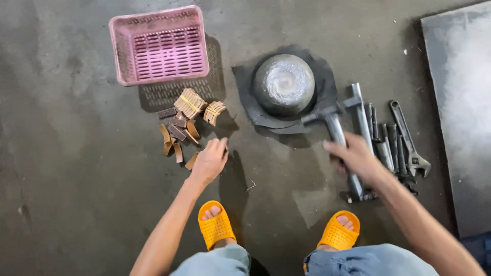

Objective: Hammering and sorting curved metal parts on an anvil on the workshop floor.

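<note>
One grey metal hammer, blurred, in right hand grip.

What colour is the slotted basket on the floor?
Pink; the basket shows plainly in the head view.

Even, fairly dim light falls from above and upper left, throwing shadows down-right of the pink slotted plastic basket at upper left. A soft sheen sits on the rounded grey metal dome at centre. The right hand and the steel hammer it grips smear with motion blur; the left hand is sharper. The frame's corners darken slightly.
</note>
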